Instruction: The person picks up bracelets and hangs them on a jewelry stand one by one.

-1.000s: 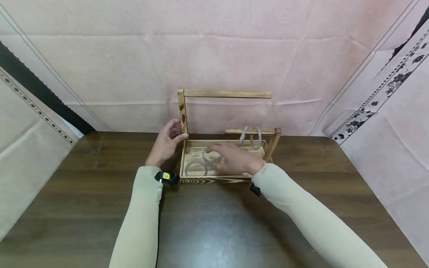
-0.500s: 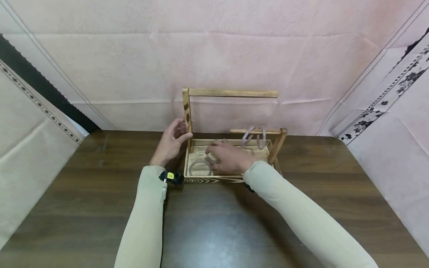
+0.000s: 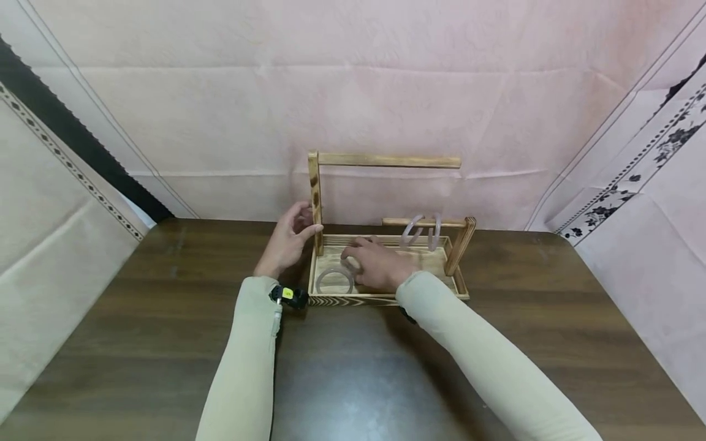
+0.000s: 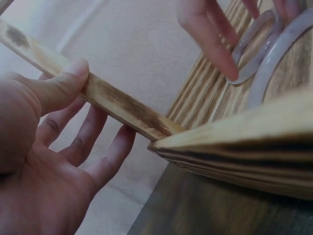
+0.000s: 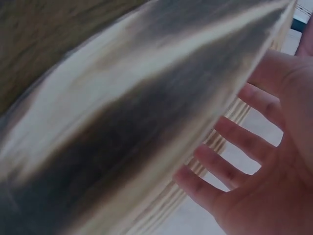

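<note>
At the left end of a wooden tray-based bracelet rack (image 3: 386,300), my left hand (image 3: 288,240) grips the upright post (image 4: 117,100), thumb in front and fingers behind. My right hand (image 3: 380,263) reaches down inside the tray. Its fingers are at the edges of a pale translucent bangle (image 4: 257,44) and pinch it, as the left wrist view shows. Beside it a second bangle (image 3: 334,280) lies on the tray floor. Two lilac bangles, one (image 3: 412,231) left of the other (image 3: 434,233), hang on the lower bar (image 3: 394,222). In the right wrist view the tray wall hides the fingertips.
The rack's upper bar (image 3: 386,161) runs rightward from the left post, above the hands. A shorter right post (image 3: 460,248) carries the lower bar. The rack stands near the back of a dark wooden table (image 3: 165,343), before a pale pink cloth (image 3: 358,110).
My right hand has moved slightly left and closed on the bangle in the tray. The left hand stays on the post. The head view has shifted slightly.
</note>
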`<action>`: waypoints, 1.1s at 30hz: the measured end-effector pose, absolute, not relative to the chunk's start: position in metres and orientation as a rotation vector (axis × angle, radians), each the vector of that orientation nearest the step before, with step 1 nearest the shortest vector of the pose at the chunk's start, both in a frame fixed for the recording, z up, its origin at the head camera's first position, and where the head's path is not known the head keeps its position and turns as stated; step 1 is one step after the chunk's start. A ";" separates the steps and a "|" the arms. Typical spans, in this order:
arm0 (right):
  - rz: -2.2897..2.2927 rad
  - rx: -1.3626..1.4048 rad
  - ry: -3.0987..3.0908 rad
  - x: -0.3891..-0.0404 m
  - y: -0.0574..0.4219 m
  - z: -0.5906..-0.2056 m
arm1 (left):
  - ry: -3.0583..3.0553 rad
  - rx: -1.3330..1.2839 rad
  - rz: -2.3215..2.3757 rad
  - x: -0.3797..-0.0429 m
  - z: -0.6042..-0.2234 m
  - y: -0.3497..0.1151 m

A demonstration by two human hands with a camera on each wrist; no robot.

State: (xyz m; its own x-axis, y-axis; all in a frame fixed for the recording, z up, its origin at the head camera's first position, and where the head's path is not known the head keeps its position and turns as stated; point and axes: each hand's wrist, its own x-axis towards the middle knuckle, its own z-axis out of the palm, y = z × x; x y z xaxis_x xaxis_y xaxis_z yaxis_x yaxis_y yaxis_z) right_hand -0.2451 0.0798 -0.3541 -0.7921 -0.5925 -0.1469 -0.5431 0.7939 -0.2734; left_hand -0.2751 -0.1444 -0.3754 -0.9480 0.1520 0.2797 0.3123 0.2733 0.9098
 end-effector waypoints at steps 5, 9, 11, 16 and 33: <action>-0.200 -0.919 2.852 -0.245 0.072 -0.359 | -2.413 -0.424 -1.764 -0.275 -0.375 -0.144; -0.178 -0.859 2.855 -0.246 0.071 -0.360 | -2.422 -0.405 -1.768 -0.272 -0.371 -0.141; -0.185 -0.841 2.840 -0.247 0.070 -0.359 | -2.420 -0.404 -1.763 -0.272 -0.371 -0.143; -0.225 -0.835 2.811 -0.247 0.069 -0.357 | -2.404 -0.422 -1.748 -0.273 -0.374 -0.146; -0.230 -0.776 2.790 -0.247 0.071 -0.354 | -2.382 -0.432 -1.753 -0.273 -0.374 -0.145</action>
State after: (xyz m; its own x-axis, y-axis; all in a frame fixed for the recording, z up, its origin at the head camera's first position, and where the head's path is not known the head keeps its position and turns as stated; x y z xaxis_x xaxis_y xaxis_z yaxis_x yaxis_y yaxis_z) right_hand -0.2469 0.0710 -0.3535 -0.8316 -0.5244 -0.1832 -0.4873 0.8470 -0.2125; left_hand -0.2734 -0.1446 -0.3741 -0.9468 0.1394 0.2900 0.3183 0.2747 0.9073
